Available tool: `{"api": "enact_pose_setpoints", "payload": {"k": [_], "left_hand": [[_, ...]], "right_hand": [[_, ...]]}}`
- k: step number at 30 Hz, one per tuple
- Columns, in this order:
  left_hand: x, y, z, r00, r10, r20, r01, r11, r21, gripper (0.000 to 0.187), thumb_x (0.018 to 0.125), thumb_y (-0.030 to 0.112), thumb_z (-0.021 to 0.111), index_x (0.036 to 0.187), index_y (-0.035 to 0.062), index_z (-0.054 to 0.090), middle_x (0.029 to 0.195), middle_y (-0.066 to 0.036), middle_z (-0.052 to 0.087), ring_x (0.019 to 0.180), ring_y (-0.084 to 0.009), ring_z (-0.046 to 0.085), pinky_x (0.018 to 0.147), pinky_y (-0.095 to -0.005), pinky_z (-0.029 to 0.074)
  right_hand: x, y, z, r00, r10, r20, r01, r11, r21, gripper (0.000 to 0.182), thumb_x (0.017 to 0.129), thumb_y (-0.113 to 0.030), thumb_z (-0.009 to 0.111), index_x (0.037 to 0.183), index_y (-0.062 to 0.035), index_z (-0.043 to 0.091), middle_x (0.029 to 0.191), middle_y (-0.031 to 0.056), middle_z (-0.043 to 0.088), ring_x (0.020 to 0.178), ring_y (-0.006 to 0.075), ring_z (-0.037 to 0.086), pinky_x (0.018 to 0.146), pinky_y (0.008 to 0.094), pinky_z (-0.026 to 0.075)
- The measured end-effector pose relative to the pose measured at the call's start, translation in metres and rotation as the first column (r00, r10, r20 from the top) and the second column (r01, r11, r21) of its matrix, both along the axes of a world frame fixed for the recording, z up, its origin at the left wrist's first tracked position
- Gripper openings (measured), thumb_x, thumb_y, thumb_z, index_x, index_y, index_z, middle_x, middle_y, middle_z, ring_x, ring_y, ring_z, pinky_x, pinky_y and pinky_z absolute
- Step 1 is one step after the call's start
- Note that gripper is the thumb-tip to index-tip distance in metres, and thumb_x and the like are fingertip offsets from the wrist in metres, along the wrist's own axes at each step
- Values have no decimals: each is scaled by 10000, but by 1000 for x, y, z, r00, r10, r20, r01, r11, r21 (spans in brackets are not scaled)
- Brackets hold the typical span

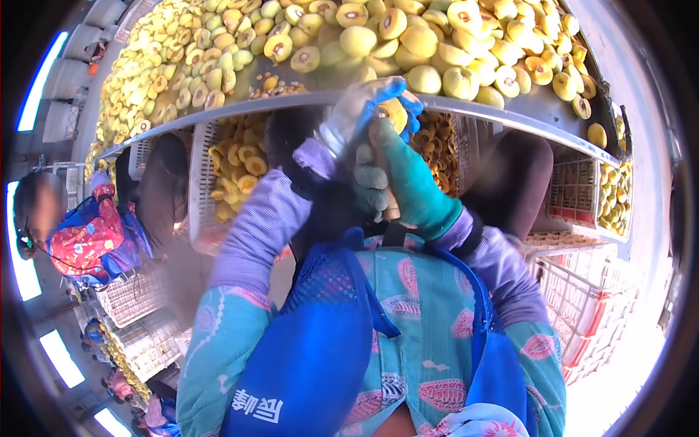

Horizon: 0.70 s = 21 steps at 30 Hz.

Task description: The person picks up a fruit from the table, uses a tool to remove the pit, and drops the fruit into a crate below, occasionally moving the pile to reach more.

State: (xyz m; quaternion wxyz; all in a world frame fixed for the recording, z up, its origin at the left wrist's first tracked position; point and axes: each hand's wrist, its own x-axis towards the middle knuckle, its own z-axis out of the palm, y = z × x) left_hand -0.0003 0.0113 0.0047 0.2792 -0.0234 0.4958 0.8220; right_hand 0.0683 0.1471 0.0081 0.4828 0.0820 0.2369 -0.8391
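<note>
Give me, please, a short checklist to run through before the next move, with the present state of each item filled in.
1. Piece of fruit held at the left hand: ok.
2. Right hand closed around the tan handle: ok.
3. Gloves on both hands: ok.
4. Working end of the tool clear of the left fingers: cannot tell, the hands hide it.
5. More fruit on the table just beyond the hands: ok.
6. Table free of loose bits: not ok, small pieces lie among the fruit.
</note>
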Motion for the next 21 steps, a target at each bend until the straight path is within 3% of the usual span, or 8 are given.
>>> {"api": "enact_pose_setpoints", "payload": {"k": [1, 4, 9, 10, 12, 15, 18, 21], "left_hand": [[7, 1, -4, 999, 19, -33, -20, 999, -36, 392, 963, 316, 599, 1030, -66, 651, 906, -158, 690, 770, -216, 670, 702, -305, 548], [4, 1, -2, 978, 63, -199, -94, 984, -151, 421, 960, 333, 597, 1026, -80, 645, 889, -168, 686, 722, -237, 670, 644, -332, 562], [19, 3, -3, 943, 312, 112, -329, 923, 197, 444, 937, 404, 600, 1075, -18, 622, 874, -164, 671, 772, -251, 662, 706, -388, 570], [32, -5, -7, 853, 398, -338, -464, 875, -139, 446, 926, 403, 615, 1089, -13, 619, 866, -157, 677, 792, -245, 667, 717, -376, 568], [54, -24, -4, 367, -119, -923, -849, 362, -385, 457, 905, 400, 646, 1116, -4, 614, 850, -142, 689, 830, -233, 679, 738, -352, 563], [67, -142, -14, 807, 369, -462, -585, 389, -711, 496, 851, 419, 697, 1078, -21, 676, 934, -154, 722, 903, -254, 690, 787, -366, 533], [35, -167, 18, 922, 144, -360, -351, -85, -932, 530, 823, 484, 695, 1004, -13, 728, 1005, -200, 718, 922, -308, 688, 820, -414, 513], [-42, -127, 34, 899, -91, -429, -438, -123, -891, 554, 780, 473, 712, 1074, 3, 679, 1007, -215, 702, 936, -357, 674, 805, -417, 517]], "right_hand": [[0, 5, -6, 996, 43, -82, -28, 984, 174, 449, 997, -577, 402, 887, -162, 534, 545, -54, 417, 377, 89, 355, 362, 237, 328], [-10, 14, 2, 989, 130, 75, -121, 986, -117, 454, 1004, -573, 382, 898, -166, 552, 550, -58, 418, 383, 85, 346, 363, 239, 317], [-8, 0, -8, 989, 143, 38, -86, 764, -640, 470, 1031, -533, 330, 954, -136, 569, 578, -64, 445, 395, 88, 368, 400, 251, 313], [-3, 2, -6, 987, 150, 47, -86, 764, -639, 472, 1032, -531, 328, 957, -132, 568, 578, -63, 448, 396, 88, 374, 400, 252, 312], [-5, 11, 2, 987, 161, 29, -106, 762, -639, 475, 1034, -526, 322, 963, -125, 567, 580, -61, 453, 399, 88, 386, 399, 253, 310], [-13, 39, -48, 972, 130, 194, -14, 861, -508, 425, 1012, -519, 419, 949, -124, 563, 577, -55, 439, 415, 84, 401, 384, 255, 346], [-5, 33, -90, 947, 71, 313, -52, 996, -71, 402, 985, -511, 503, 916, -119, 560, 584, -43, 440, 428, 82, 396, 381, 245, 359], [-6, 18, -40, 992, 39, 123, -72, 958, 278, 398, 976, -507, 522, 908, -116, 556, 602, -28, 465, 432, 88, 404, 376, 218, 345]]}}
